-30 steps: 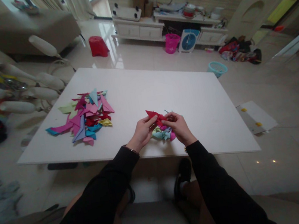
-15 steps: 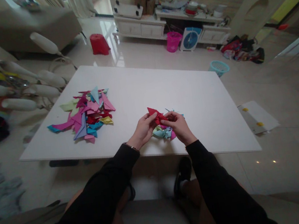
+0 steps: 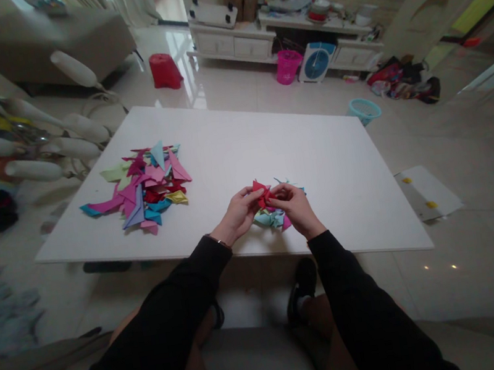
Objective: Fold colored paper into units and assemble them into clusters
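Note:
A red folded-paper piece (image 3: 262, 194) is held between both hands, just above the white table (image 3: 317, 155). My left hand (image 3: 240, 211) pinches its left side, and my right hand (image 3: 294, 204) grips its right side with thumb and fingers. Fingertips cover part of the folds, so its exact shape is hard to make out. Under the hands lies a small heap of folded paper (image 3: 271, 218) in light blue, green and magenta, partly hidden by them. Toward the table's left end spreads a larger pile of folded paper (image 3: 152, 181) in pink, purple, blue, red, yellow and pale green.
Beyond the table stand a red stool (image 3: 165, 71), a pink bin (image 3: 288, 67) and a blue-and-white fan (image 3: 317, 62). A light-blue basket (image 3: 364, 110) is by the far right corner. A lamp with white shades (image 3: 79, 130) reaches close to the left edge.
The red paper has turned and its upper point sits lower and farther right, looking more compact. Both hands keep hold of it in nearly the same place.

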Demonstrator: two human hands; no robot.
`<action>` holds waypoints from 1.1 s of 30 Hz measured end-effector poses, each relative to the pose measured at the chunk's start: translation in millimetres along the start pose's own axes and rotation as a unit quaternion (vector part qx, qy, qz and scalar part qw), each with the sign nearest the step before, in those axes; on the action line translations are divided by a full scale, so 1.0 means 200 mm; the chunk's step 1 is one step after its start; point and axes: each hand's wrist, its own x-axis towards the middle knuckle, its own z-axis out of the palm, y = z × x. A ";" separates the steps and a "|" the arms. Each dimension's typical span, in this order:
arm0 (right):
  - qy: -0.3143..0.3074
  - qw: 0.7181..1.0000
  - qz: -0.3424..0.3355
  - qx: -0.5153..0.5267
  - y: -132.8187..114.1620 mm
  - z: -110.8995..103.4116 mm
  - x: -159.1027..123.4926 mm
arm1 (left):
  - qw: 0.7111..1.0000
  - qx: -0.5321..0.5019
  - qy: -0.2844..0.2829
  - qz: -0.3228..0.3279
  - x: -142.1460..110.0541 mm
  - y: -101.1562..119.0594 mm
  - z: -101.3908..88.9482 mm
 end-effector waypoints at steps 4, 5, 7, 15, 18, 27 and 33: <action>0.011 1.000 0.003 0.004 0.01 0.00 0.00 | 1.000 -0.002 0.007 0.006 0.01 0.00 0.00; 0.017 1.000 0.002 0.005 0.01 0.00 0.00 | 1.000 -0.008 0.012 0.006 0.02 0.01 -0.01; 0.035 0.999 -0.002 0.012 0.01 0.00 0.00 | 1.000 -0.025 0.018 0.001 0.02 0.01 -0.01; 0.076 0.996 0.005 0.051 0.02 -0.02 0.02 | 0.996 0.079 -0.012 0.049 0.02 -0.03 -0.03; 0.073 0.996 0.008 0.053 0.03 -0.02 0.02 | 0.988 0.125 -0.005 0.092 0.02 -0.05 -0.04; 0.103 0.993 -0.002 0.052 0.02 -0.02 0.04 | 0.981 0.154 0.022 0.117 0.04 -0.04 -0.04; 0.119 0.993 -0.007 0.018 0.02 -0.04 0.04 | 0.981 0.161 0.017 0.106 0.04 -0.03 -0.04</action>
